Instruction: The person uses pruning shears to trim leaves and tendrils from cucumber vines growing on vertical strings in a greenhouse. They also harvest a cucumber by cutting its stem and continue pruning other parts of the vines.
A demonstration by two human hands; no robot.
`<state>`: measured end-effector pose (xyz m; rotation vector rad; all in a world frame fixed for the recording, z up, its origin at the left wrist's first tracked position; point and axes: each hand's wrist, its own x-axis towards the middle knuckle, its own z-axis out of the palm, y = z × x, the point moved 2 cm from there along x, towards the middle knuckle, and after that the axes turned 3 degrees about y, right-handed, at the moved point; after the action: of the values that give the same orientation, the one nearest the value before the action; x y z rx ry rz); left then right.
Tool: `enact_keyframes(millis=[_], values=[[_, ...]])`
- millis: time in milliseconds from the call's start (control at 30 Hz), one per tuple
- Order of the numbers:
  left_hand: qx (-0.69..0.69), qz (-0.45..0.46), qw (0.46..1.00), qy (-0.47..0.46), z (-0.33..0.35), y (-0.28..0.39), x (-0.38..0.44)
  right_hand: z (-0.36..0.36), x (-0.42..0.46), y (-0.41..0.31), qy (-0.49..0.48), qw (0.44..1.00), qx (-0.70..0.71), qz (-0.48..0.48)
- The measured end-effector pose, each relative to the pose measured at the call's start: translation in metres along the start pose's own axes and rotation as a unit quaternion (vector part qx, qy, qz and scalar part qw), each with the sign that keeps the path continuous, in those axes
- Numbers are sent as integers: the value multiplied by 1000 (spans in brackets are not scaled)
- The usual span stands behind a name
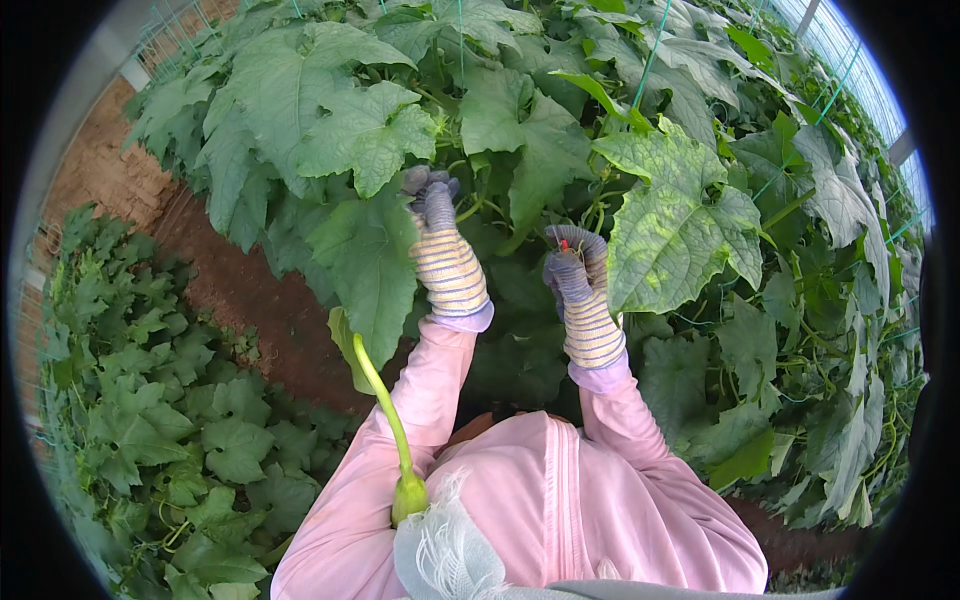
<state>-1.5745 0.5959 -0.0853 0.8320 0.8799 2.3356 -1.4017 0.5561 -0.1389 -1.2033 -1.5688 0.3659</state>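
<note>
Both hands wear striped knit gloves with grey coated fingers. My left hand (442, 240) reaches up into the vine, its fingers curled beside a large green leaf (371, 247); what it touches is hidden by foliage. To the right and lower, my right hand (581, 281) has its fingers closed round a small thing with a red tip (564, 245), too small to name. A lobed leaf with yellow mottling (675, 225) hangs just right of that hand. A green stalk with a swollen base (390, 412) lies over my left sleeve and shoulder.
Dense climbing vines rise ahead and to the right, with green support strings (652, 56) among them. Lower leafy plants (150, 427) grow at the left. Reddish bare soil (255, 315) runs between the rows. A pale fringed cloth (450, 540) hangs at my chest.
</note>
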Motion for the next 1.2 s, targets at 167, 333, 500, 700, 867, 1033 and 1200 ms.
enact_keyframes(millis=[167, 333, 500, 700, 867, 1033, 1200], values=[[-7, -71, 997, 22, 1, 28, 17, 7, 20, -78, -149, 962, 219, 69], [171, 4, 971, -170, -37, -16, 48, 42, 51, -84, -74, 975, 199, 66], [140, -70, 960, -232, -50, -43, 51, 78, 94, -36, 124, 986, 71, 85], [36, -187, 926, -327, -75, -68, 25, 105, 99, 30, 89, 973, 168, 132], [-144, -265, 904, -303, -47, 27, 24, 83, 97, -5, 116, 757, 537, 353], [-201, -81, 951, -223, -31, 95, 83, 25, 85, 29, -71, 937, 317, 129], [-71, -231, 905, -350, -17, 38, 99, -6, 62, -12, -84, 950, 224, 203]])
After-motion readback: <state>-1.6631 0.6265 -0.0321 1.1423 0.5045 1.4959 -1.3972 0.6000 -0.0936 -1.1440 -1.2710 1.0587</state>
